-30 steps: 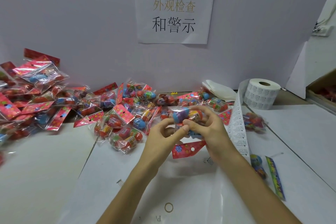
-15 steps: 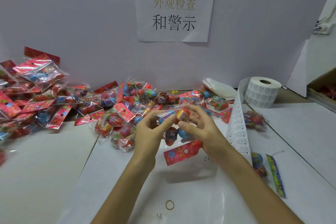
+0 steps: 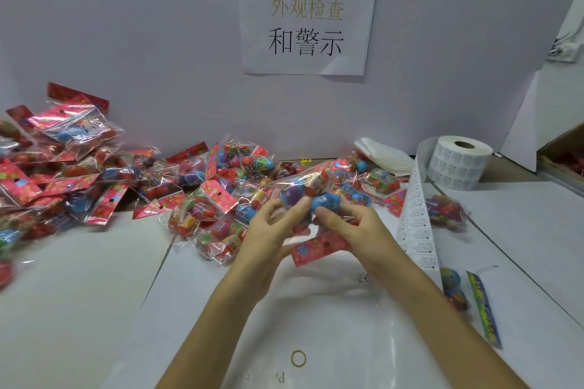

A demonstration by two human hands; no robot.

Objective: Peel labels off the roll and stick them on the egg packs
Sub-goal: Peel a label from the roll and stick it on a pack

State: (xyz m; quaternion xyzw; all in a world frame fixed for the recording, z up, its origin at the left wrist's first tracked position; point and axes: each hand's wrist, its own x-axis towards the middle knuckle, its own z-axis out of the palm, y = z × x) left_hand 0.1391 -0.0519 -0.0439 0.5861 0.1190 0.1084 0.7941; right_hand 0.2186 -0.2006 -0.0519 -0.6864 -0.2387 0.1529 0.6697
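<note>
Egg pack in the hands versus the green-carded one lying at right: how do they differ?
The clear plastic egg pack with the red flowered card is held up, gripped by the left hand and right hand; the clear plastic pack with the green card lies untouched on the white table. The held pack's card is red, the lying pack's green. Both hold coloured eggs.

Clear plastic egg packs with red cards (image 3: 202,205) are heaped left and centre on the white table (image 3: 79,309), against the wall. The white paper label roll (image 3: 456,164) stands right of them, its printed strip (image 3: 417,224) trailing forward.
</note>
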